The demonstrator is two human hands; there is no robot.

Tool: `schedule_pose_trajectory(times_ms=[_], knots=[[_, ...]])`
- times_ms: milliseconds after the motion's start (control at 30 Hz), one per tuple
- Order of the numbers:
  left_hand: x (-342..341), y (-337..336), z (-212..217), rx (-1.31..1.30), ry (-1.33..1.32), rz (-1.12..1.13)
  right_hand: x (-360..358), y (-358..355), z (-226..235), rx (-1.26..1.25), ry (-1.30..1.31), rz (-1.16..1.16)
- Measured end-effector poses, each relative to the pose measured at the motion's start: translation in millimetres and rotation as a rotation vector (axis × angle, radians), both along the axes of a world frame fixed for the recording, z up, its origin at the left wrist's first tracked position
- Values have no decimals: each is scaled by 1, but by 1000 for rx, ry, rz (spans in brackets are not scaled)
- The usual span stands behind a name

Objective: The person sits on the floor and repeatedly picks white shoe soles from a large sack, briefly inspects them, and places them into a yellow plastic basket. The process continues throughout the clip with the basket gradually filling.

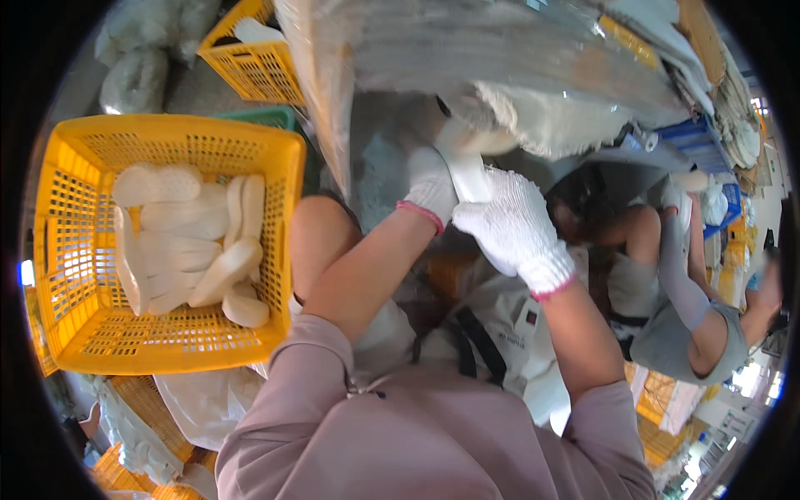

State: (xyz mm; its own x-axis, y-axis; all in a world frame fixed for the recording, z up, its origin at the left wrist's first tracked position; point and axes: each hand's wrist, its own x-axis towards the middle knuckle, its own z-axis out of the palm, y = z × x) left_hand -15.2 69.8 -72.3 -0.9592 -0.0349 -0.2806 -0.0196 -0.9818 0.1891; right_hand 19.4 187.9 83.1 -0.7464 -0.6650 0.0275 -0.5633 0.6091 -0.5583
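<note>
Both my hands wear white knit gloves with pink cuffs. They hold one white shoe sole (468, 177) between them, in front of a pale, blurred round part (475, 133) of a machine. My right hand (512, 218) is closed around the sole's near end, its thumb pressed along it. At the sole's left side, my left hand (429, 182) is closed on it, with its fingertips hidden and blurred. Whether the sole touches the round part I cannot tell. Several similar white soles lie in a yellow plastic basket (179, 360) to my left.
Cloudy plastic sheeting (333, 75) hangs over the machine, with shaggy white fabric (567, 125) beneath it. Another yellow basket (262, 71) stands at the far left, near a green crate (267, 117). At the right, another person in grey (704, 337) sits close by.
</note>
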Motion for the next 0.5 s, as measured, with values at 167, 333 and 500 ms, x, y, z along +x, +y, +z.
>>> schedule_pose_trajectory(times_ms=[167, 333, 500], knots=[[17, 16, -1, 17, 72, -25, 17, 15, 7, 80, 225, 94], [19, 33, 0, 293, 262, -194, 25, 22, 17, 173, 248, 10], [17, 48, -29, -76, 604, -198, 31, 23, 19, 230, 338, 26]])
